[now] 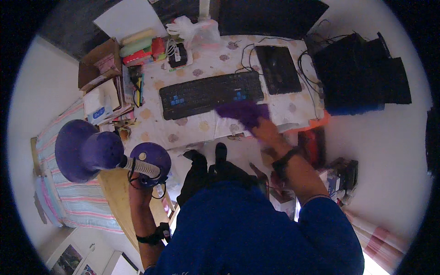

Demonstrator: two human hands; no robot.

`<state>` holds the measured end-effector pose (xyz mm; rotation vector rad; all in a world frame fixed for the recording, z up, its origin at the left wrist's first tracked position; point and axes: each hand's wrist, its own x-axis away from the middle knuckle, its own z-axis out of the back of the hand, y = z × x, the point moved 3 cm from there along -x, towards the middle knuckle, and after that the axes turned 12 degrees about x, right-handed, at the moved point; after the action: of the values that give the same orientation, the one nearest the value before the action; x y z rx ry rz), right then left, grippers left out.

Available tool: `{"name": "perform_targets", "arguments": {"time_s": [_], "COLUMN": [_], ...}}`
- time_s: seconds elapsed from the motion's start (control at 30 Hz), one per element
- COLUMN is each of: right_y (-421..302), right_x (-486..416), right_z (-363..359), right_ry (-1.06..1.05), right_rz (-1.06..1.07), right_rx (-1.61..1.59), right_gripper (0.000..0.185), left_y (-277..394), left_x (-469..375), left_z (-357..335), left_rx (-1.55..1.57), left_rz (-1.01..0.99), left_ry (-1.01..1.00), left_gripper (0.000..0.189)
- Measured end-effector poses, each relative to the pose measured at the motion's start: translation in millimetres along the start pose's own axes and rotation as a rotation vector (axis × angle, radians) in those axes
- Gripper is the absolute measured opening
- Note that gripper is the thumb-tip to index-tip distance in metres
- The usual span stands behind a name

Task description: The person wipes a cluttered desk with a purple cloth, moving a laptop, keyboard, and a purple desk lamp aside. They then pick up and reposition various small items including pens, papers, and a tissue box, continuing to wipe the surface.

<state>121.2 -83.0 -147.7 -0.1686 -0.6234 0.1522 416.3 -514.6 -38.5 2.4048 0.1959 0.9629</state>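
Note:
A purple desk lamp [80, 151] with a ribbed flexible neck is held up at the lower left by my left hand [140, 182], which is mostly hidden under the lamp's round base [150, 160]. Its cord hangs in loops around that hand. My right hand [263, 129] holds a purple cloth [242, 111] at the front edge of the desk, over the lower right end of a black keyboard [209, 94]. The fingers are blurred and partly covered by the cloth. A flat black tablet-like device [278, 70] lies right of the keyboard.
The desk's flowered cover [202, 127] bears a plastic bag [197, 32], a black device with a white cable [177, 56], and an open cardboard box [99, 65] beside books and a tissue pack [99, 113]. Cables run along the right side near a dark bag-like object [357, 72].

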Motion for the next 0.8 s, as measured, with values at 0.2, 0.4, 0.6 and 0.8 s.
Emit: {"name": "perform_targets", "arguments": {"time_s": [0.2,0.4,0.6,0.8], "right_y": [157.8,173.3,75.7,-21.8], "right_x": [-2.0,29.3,36.1,40.4], "right_z": [46.4,73.6,42.4,47.1], "right_ry": [0.308,0.623,0.597,0.634], "right_rz": [-0.325,-0.354,-0.131,0.156], "right_rx": [0.31,-0.164,-0.541,-0.351], "right_gripper": [0.046,0.052,0.061,0.073], "left_y": [-38.0,-56.5,-71.0,-70.5], "left_x": [13.6,16.6,4.4,-24.3], "left_z": [-34.9,-77.5,-97.2,-100.1], "left_rx": [-0.055,-0.027,-0.088,-0.072], "left_rz": [-0.065,-0.012,-0.019,0.005], "left_ry": [-0.025,-0.118,-0.134,-0.141], "left_gripper": [0.059,0.057,0.067,0.059]}}
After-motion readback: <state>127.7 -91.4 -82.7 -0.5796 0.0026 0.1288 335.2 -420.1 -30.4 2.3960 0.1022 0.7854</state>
